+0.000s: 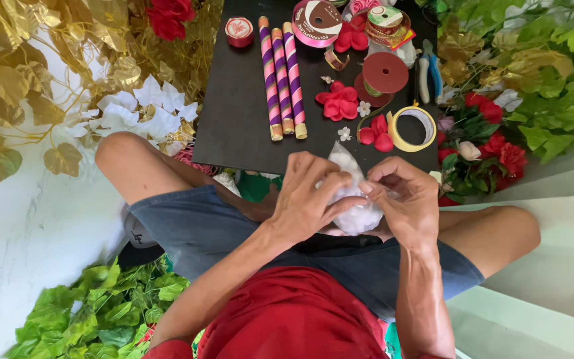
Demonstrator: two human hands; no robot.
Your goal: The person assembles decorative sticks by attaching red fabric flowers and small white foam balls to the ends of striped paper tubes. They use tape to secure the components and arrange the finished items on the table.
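I sit cross-legged and hold a small clear plastic bag [355, 214] of white bits over my lap. My left hand [310, 196] grips the bag from its left side. My right hand [405, 199] pinches the bag's upper right edge with thumb and forefinger. The bag's top sticks up between both hands, just in front of a black board [237, 100] that lies past my knees.
On the board lie three pink-and-purple striped rolls [282, 76], ribbon spools [318, 22], a dark red spool [384, 73], a yellow tape ring [412, 128], red fabric flowers [340, 103] and blue-handled pliers [428, 76]. Gold leaves [28, 60], white petals [137, 113] and green foliage [101, 312] surround me.
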